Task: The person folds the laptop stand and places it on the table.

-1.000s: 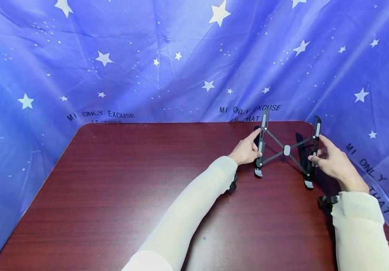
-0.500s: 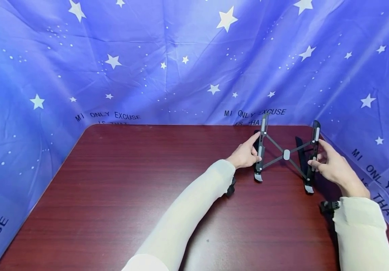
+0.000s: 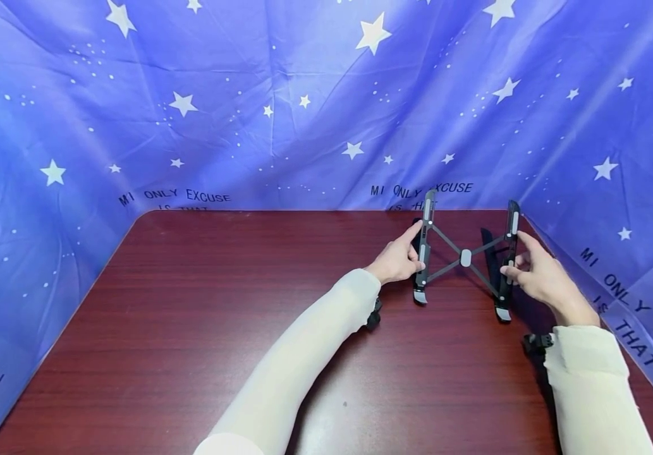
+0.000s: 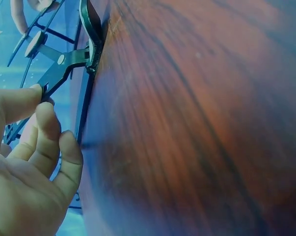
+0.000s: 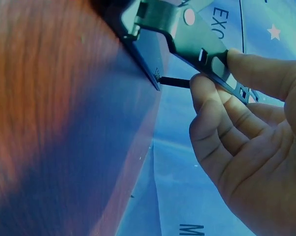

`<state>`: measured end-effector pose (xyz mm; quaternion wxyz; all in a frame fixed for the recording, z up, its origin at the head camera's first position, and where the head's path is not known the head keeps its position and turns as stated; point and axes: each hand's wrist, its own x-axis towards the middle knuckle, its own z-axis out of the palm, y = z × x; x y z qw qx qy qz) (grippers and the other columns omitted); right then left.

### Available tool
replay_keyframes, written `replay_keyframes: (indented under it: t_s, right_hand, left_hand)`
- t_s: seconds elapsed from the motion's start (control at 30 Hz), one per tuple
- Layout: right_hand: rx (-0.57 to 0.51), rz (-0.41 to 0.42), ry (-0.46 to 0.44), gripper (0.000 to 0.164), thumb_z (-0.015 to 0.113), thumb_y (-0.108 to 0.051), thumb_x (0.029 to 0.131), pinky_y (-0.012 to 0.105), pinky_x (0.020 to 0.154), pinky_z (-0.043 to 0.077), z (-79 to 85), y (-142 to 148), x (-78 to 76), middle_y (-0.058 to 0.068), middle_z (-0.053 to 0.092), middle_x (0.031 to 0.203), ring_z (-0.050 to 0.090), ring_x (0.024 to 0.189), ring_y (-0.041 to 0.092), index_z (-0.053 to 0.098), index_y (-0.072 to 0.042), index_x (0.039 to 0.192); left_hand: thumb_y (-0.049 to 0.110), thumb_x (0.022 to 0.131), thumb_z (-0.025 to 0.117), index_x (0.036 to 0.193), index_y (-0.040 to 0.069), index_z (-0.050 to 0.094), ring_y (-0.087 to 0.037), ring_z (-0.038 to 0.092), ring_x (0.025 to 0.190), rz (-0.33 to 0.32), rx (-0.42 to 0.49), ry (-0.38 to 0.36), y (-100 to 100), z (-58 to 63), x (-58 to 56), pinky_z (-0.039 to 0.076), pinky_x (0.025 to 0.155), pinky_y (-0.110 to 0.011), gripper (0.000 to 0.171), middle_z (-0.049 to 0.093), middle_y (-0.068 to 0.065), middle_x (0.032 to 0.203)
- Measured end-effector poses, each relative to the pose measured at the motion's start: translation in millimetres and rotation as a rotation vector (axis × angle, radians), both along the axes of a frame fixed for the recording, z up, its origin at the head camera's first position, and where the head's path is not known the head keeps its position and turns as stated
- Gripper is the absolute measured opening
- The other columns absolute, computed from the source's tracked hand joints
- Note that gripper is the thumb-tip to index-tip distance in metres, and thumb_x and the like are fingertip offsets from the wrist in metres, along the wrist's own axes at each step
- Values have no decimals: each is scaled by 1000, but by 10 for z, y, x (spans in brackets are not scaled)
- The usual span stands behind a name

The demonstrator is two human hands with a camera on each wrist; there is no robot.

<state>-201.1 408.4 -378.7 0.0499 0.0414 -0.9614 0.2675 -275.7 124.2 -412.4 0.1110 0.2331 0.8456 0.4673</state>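
A black folding laptop stand (image 3: 465,258) with grey pads stands spread on the table, its crossed struts meeting at a grey oval hub. My left hand (image 3: 397,260) pinches the stand's left side rail (image 4: 57,78) between thumb and fingers. On the opposite rail (image 5: 199,46), my right hand (image 3: 545,278) has its thumb on one face and curled fingers on the other. Grey-tipped hooks (image 3: 503,314) sit at the near ends of both rails. In the left wrist view, fingers of the other hand show past the hub.
The reddish-brown wooden table (image 3: 189,316) stretches left and forward of the stand. A blue star-patterned cloth (image 3: 269,107) with printed lettering hangs behind it and along the right side, close to my right hand. Black wrist cameras (image 3: 537,344) sit below both sleeves.
The head view has shifted slightly, so the stand and both hands appear lower and a little further left. Both hands keep the same hold, and the stand's shape looks unchanged.
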Motion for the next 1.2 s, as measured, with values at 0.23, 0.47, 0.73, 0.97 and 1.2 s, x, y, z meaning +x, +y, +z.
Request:
replay_keyframes:
  t_s: [0.23,0.47,0.73,0.97,1.2]
  right_hand:
    - [-25,21,39,81,66,-9,90,25,53,46,-19,-93,-17,14,60,81,59,57,11,12,4,150]
    - [-18,26,39,81,66,-11,90,25,55,46,-10,-175,-37,12,62,82,59,59,11,14,1,150]
    - [1,14,4,82,65,-13,91,32,61,47,4,-250,-39,12,61,85,60,64,16,11,-1,151]
    - [-6,13,11,82,65,-13,91,31,62,46,-9,-315,-37,11,60,83,59,63,15,12,-2,151]
    - [-51,31,23,81,66,-9,89,27,56,48,-19,-409,-26,12,60,81,59,61,16,14,-1,151]
  left_hand:
    - [9,84,73,152,41,9,-9,57,67,-9,12,-8,-126,23,-7,45,68,-21,99,62,4,75]
    - [5,84,72,152,40,8,-11,59,67,-26,55,-52,-237,32,-22,46,69,-23,99,64,0,75]
    - [0,84,70,151,43,9,-18,61,58,-30,106,-104,-317,21,-19,52,57,-27,100,65,-3,72]
    - [-1,83,71,151,42,12,-17,60,59,-9,123,-95,-383,13,6,49,60,-25,100,65,-2,72]
    - [-4,83,70,149,47,16,-18,63,64,23,157,-143,-460,-6,35,51,56,-28,99,66,-6,73]
